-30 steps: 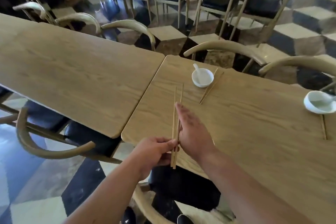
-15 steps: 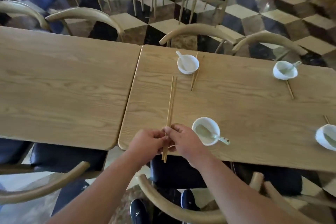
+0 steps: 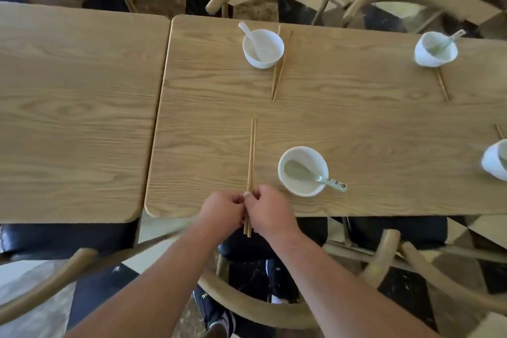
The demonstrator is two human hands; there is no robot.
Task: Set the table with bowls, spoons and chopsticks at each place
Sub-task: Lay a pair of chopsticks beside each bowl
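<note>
Head view, looking down: the chopsticks (image 3: 251, 156) being placed appear to lie flat on the wooden table (image 3: 356, 123) as a closed, parallel pair. Their long axis runs almost straight from 12 to 6 o'clock, tips at 12 away from the person and butt ends at 6, hanging just past the near table edge. Both hands meet on that near end. The left hand (image 3: 222, 211) comes in from 7 o'clock and the right hand (image 3: 270, 211) from 5 o'clock; each has its fingers curled and pinches the sticks from its own side, knuckles nearly touching. How much of the grip is thumb and how much fingertip cannot be made out. The near bowl (image 3: 308, 155), white with a spoon (image 3: 301, 171) resting in it, stands at about 2 o'clock from the hands, so the right hand is the nearer one to it. The chopsticks sit at the bowl's 9 o'clock, beside it but apart. Across the table at 12 o'clock, the far bowl (image 3: 270, 46) has its own far chopsticks (image 3: 278, 68) tucked against its side on much the same axis. Judging by the overhang, the coming move is a short push along the sticks' own line toward 12, then letting go; a sideways nudge toward 3 would risk bumping the near bowl.
</note>
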